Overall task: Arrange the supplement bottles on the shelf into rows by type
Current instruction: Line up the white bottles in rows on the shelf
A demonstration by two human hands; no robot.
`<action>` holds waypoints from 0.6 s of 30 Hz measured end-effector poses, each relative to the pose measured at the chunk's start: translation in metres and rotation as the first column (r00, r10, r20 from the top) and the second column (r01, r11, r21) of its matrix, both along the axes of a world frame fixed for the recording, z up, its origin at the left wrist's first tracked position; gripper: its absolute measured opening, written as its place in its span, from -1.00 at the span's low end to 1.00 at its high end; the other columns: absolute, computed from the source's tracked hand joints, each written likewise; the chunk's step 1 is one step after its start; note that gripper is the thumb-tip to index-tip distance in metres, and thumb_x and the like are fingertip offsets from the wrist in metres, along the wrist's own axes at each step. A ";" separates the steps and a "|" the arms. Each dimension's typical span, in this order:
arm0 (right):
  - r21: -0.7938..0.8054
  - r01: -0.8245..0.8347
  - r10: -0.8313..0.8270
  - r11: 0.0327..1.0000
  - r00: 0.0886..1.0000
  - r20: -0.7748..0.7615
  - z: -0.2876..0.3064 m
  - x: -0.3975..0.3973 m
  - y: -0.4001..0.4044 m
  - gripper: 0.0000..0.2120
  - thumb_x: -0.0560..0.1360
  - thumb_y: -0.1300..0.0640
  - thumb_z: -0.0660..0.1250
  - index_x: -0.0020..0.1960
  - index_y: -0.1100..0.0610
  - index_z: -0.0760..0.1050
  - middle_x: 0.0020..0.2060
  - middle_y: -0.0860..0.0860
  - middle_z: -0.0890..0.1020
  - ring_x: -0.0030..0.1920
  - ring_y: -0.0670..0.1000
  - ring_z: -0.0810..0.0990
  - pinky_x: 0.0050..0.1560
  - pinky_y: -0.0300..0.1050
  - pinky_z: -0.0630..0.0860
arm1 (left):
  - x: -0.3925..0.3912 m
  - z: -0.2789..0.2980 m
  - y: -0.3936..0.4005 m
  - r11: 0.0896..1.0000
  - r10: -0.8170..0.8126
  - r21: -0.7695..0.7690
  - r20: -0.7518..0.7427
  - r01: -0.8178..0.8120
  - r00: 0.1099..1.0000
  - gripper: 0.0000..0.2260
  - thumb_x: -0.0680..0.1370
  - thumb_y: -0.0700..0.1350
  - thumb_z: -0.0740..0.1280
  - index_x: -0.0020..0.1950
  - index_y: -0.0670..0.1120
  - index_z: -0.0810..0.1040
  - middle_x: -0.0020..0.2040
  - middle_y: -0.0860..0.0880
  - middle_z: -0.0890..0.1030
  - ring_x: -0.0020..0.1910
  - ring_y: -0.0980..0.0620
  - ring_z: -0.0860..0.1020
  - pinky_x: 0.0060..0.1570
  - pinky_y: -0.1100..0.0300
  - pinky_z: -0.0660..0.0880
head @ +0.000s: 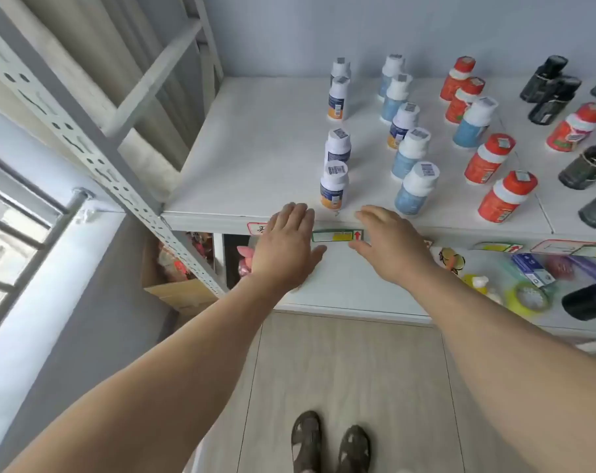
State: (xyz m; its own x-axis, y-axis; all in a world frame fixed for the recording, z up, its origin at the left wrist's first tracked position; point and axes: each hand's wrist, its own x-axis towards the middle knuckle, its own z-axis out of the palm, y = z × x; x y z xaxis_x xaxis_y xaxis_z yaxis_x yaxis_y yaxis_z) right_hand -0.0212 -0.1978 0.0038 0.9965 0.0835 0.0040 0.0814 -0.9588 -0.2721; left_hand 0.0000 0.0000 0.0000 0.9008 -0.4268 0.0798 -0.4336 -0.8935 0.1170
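Both hands are stretched out, palms down, fingers straight and relaxed, holding nothing. The left hand (pixel 286 247) hovers at the front edge of the white shelf (pixel 255 158), its fingertips just over that edge; the right hand (pixel 388 244) is beside it, apart from it, its fingertips also at the front edge. Between the two hands a green and yellow price tag (pixel 334 235) shows on the shelf's front lip. Just beyond the fingertips, near the front edge, stands the front navy-and-orange bottle (pixel 334 186), upright with a white cap; neither hand touches it. Behind it three more bottles of the same kind run toward the back edge in a loose line. To the right is a line of light blue bottles (pixel 414 189) reaching front to back, with one navy-and-orange bottle standing among them. Further right come the red bottles (pixel 504 196), also front to back, with one light blue bottle in their line and one red bottle set off to the right. Dark green bottles (pixel 583 165) stand toward the shelf's right edge. The left part of the shelf holds no bottles. A lower shelf (pixel 351 285) carries small mixed goods on its right side. Below, two feet in sandals (pixel 330 442) stand on a pale tiled floor.
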 end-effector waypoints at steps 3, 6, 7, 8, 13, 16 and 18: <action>-0.031 0.007 -0.003 1.000 0.993 0.118 -0.024 0.011 -0.002 -0.53 0.46 -0.01 0.42 0.31 0.16 0.48 0.29 0.07 0.50 0.23 0.19 0.47 0.21 0.06 0.39 | 0.020 -0.022 -0.003 1.000 0.004 0.010 0.042 -0.005 0.999 -0.37 0.60 0.18 0.18 0.55 -0.14 0.17 0.57 -0.07 0.16 0.56 -0.07 0.07 0.51 0.07 -0.04; -0.021 0.029 -0.023 0.999 0.970 0.242 -0.041 0.013 -0.005 -0.59 0.39 0.05 0.50 0.19 0.16 0.56 0.16 0.07 0.57 0.08 0.20 0.52 0.10 0.05 0.45 | 0.029 -0.042 -0.003 0.997 0.001 -0.071 0.145 0.010 0.989 -0.44 0.56 0.16 0.23 0.44 -0.16 0.38 0.46 -0.08 0.39 0.46 -0.09 0.31 0.44 0.05 0.18; -0.010 0.033 -0.028 0.999 0.958 0.286 -0.045 0.013 -0.006 -0.61 0.39 0.06 0.51 0.17 0.15 0.57 0.13 0.06 0.57 0.05 0.19 0.52 0.09 0.04 0.45 | 0.031 -0.048 -0.003 0.994 0.005 -0.105 0.209 0.018 0.978 -0.48 0.55 0.16 0.22 0.38 -0.17 0.45 0.39 -0.08 0.47 0.40 -0.11 0.39 0.39 0.04 0.27; 0.000 0.038 -0.036 0.999 0.944 0.327 -0.045 0.015 -0.007 -0.63 0.38 0.07 0.51 0.15 0.15 0.57 0.11 0.05 0.58 0.03 0.18 0.51 0.08 0.03 0.45 | 0.034 -0.051 -0.003 0.990 0.006 -0.136 0.274 0.033 0.962 -0.51 0.54 0.14 0.23 0.32 -0.17 0.50 0.33 -0.08 0.52 0.34 -0.11 0.44 0.33 0.05 0.32; 0.042 0.048 -0.061 0.998 0.910 0.411 -0.053 0.020 -0.007 -0.72 0.38 0.15 0.50 0.08 0.12 0.58 0.04 0.05 0.59 -0.02 0.17 0.51 0.06 -0.02 0.38 | 0.044 -0.059 0.000 0.980 -0.002 -0.185 0.380 0.078 0.925 -0.63 0.52 0.04 0.36 0.22 -0.17 0.56 0.23 -0.07 0.58 0.23 -0.12 0.52 0.14 0.05 0.41; 0.038 0.037 -0.050 0.999 0.903 0.426 -0.054 0.021 -0.008 -0.75 0.39 0.20 0.49 0.06 0.12 0.58 0.02 0.04 0.59 -0.04 0.17 0.51 0.05 -0.04 0.37 | 0.046 -0.061 0.000 0.973 -0.017 -0.202 0.401 0.107 0.916 -0.65 0.53 0.04 0.36 0.19 -0.18 0.58 0.20 -0.08 0.59 0.18 -0.12 0.53 0.08 0.03 0.46; 0.049 0.036 -0.053 0.998 0.907 0.417 -0.053 0.022 -0.009 -0.75 0.39 0.21 0.49 0.06 0.13 0.58 0.02 0.04 0.59 -0.05 0.17 0.50 0.04 -0.04 0.37 | 0.047 -0.061 0.001 0.972 -0.017 -0.209 0.403 0.110 0.915 -0.66 0.53 0.03 0.36 0.18 -0.18 0.58 0.19 -0.08 0.60 0.18 -0.12 0.54 0.07 0.03 0.47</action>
State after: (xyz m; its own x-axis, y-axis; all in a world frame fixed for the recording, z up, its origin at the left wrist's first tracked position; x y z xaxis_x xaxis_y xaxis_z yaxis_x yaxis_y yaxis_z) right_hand 0.0004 -0.2070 -0.0497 0.9054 0.0305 0.4234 0.1538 -0.9533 -0.2601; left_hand 0.0471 0.0008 -0.0607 0.7463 -0.4113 0.5233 -0.5406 -0.8332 0.1161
